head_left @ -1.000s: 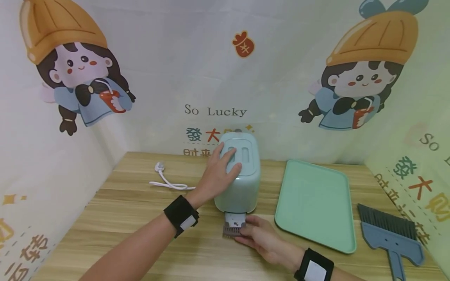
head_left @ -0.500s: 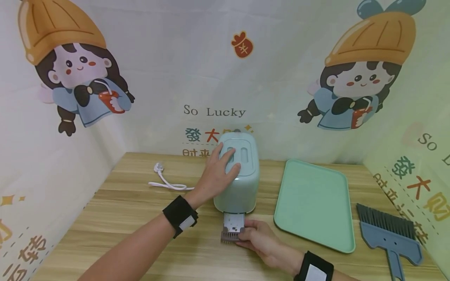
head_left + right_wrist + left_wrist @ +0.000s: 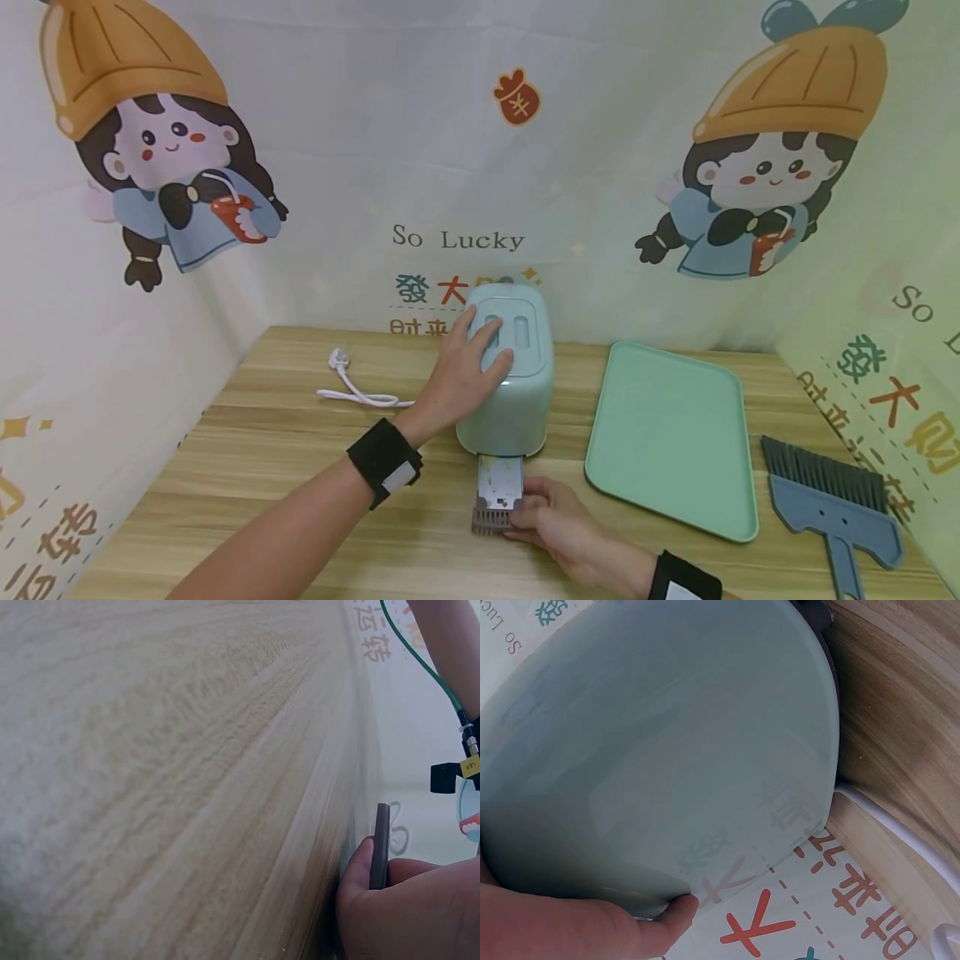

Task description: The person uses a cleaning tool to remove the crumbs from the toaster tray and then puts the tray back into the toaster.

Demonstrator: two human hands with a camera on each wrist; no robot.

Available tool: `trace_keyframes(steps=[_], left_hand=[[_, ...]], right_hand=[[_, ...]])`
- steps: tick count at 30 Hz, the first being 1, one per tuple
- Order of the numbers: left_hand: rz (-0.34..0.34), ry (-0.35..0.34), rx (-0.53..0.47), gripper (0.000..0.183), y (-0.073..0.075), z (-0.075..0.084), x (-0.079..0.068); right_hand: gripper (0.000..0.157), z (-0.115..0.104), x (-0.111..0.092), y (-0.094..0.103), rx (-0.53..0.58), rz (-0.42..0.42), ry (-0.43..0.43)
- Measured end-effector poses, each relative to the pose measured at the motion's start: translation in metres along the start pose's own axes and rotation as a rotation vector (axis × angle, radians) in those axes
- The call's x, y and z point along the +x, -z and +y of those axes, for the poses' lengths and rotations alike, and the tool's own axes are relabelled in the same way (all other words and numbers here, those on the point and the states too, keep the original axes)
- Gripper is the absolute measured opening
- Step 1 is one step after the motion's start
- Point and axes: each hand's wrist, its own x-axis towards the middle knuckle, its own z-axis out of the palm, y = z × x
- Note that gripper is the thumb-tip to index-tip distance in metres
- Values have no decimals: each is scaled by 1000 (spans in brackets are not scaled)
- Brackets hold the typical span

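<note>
A pale green toaster (image 3: 513, 412) stands upright on the wooden table, its narrow end facing me. My left hand (image 3: 465, 371) rests on its top with the fingers spread across the lid. In the left wrist view, the toaster's glossy side (image 3: 667, 750) fills most of the picture, and a finger lies along its upper edge. Out of the toaster's base sticks a metal crumb tray (image 3: 500, 482) with a grey slotted end. My right hand (image 3: 566, 529) pinches that end at its right side. The right wrist view shows the grey end (image 3: 382, 844) edge-on between thumb and fingers.
A white power cord (image 3: 367, 396) with its plug lies left of the toaster. On the right are a flat green serving tray (image 3: 671, 442) and a blue brush (image 3: 832, 508) with dark bristles. A printed cloth (image 3: 337, 167) hangs behind the table.
The crumb tray has slid farther out of the toaster toward me, with my right hand moving along with it. My left hand and the toaster have stayed in place.
</note>
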Motion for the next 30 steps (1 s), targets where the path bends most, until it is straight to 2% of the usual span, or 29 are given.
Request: trace_keyframes(steps=[14, 30], left_hand=[[7, -4, -4, 60, 1, 0, 2], [-5, 14, -3, 59, 1, -1, 5]], right_hand=[[53, 1, -7, -6, 3, 16, -18], [52, 2, -16, -6, 14, -9, -30]])
